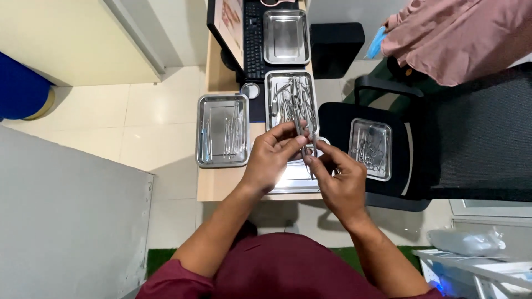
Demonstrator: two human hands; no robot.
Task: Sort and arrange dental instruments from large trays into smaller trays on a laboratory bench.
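Looking down through the head view, I see both hands meeting over the narrow wooden counter [213, 188]. My left hand [271, 158] has its fingertips pinched on a thin metal instrument [303, 133], gripping it near the upper end. My right hand [341, 180] comes in from below and pinches what looks like the same instrument lower down, fingers curled in; whether it grips a second tool too, I cannot tell. The instrument hangs just above a steel tray [293, 182] at the near edge of the counter, mostly hidden under the hands.

Just beyond the hands sits a middle tray [270, 99] heaped with mixed metal instruments. To its left is another tray [202, 133] with a few instruments laid in rows. Further back an empty-looking tray [286, 36] rests on a black keyboard [253, 44], beside a monitor [224, 27].

On the right, a black chair seat [335, 119] carries a small tray [370, 148] with more instruments, well apart from the counter trays. Top right, another person in a pink sleeve [454, 39]. Lower right, a white rack [476, 266].
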